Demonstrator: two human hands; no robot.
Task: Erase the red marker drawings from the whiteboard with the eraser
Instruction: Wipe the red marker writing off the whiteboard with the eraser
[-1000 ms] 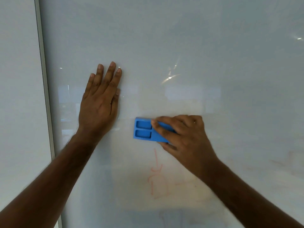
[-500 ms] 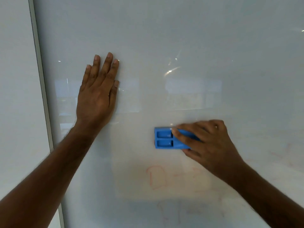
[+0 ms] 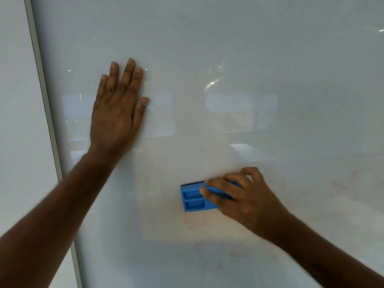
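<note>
Eraser (image 3: 195, 199) first: it is a blue plastic block pressed flat against the whiteboard (image 3: 249, 59), low and a little right of the middle of what I can see. Its back faces out, showing two shallow rectangular hollows stacked one above the other at its left end, and a thin dark strip runs along its top edge.

The right hand (image 3: 245, 199) clasps the eraser's right half. Its fingers (image 3: 218, 183) curl over the top edge, while the thumb lies across the back of the block, its tip beside the hollows. The right forearm reaches in from the lower right corner.

The left hand (image 3: 116, 113) lies flat on the board, up and to the left, well apart from the eraser. Its four fingers point up and sit close together, and the thumb rests along the side of the palm.

Faint red marks (image 3: 195, 222) show just under the eraser: a few thin upright strokes and a slanted line. More pale red traces (image 3: 220, 256) sit lower down, and weak smudges (image 3: 340, 186) linger to the right of the right hand. A grey metal frame (image 3: 44, 96) runs down the board's left edge, with a plain wall (image 3: 16, 100) beyond it.
</note>
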